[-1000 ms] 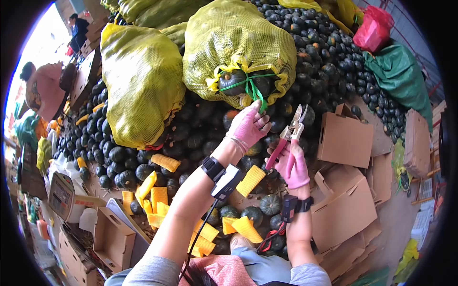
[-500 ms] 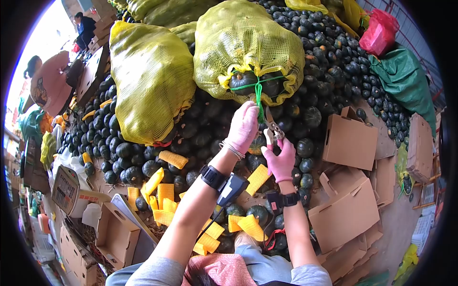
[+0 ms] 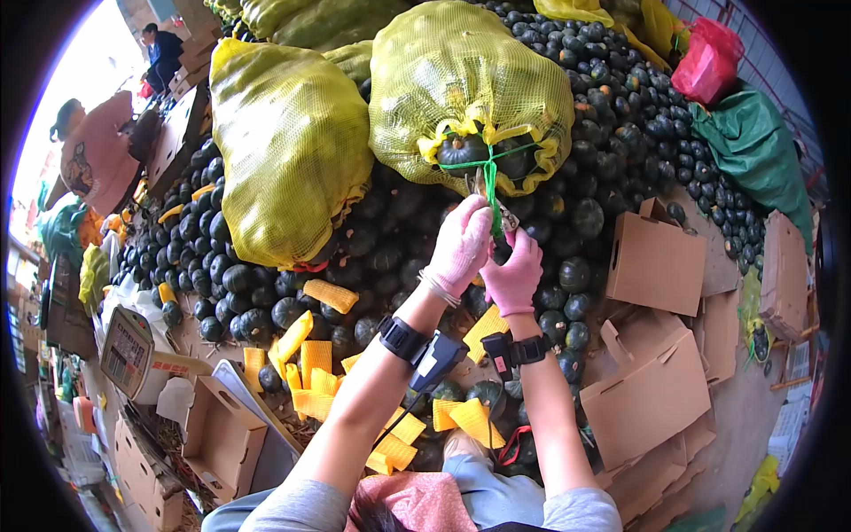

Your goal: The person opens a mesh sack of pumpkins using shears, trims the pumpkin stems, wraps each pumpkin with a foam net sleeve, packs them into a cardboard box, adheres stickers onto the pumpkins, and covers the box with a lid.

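A yellow mesh sack (image 3: 470, 75) full of dark green pumpkins (image 3: 460, 152) lies on the heap, its mouth facing me. Green twine (image 3: 490, 165) crosses that mouth and is tied in the middle, with strands hanging down. My left hand (image 3: 463, 244), in a pink glove, is closed around the hanging strands. Close against it, my right hand (image 3: 516, 277), also gloved in pink, grips pruning shears (image 3: 508, 218). Their blades point up at the twine just below the knot. The handles are mostly hidden by my fingers, and I cannot tell whether the blades are closed.
Another full mesh sack (image 3: 288, 155) lies to the left. Loose pumpkins (image 3: 585, 217) surround both sacks. Yellow foam-net sleeves (image 3: 316, 356) are scattered nearer me. Cardboard boxes (image 3: 645, 390) stand at right, an open carton (image 3: 222, 434) and a scale (image 3: 128, 355) at left. Two people are at far left.
My right hand has moved up and in beside my left, bringing the shears' blades to the twine below the knot. My left hand still holds the strands. The view has shifted slightly.
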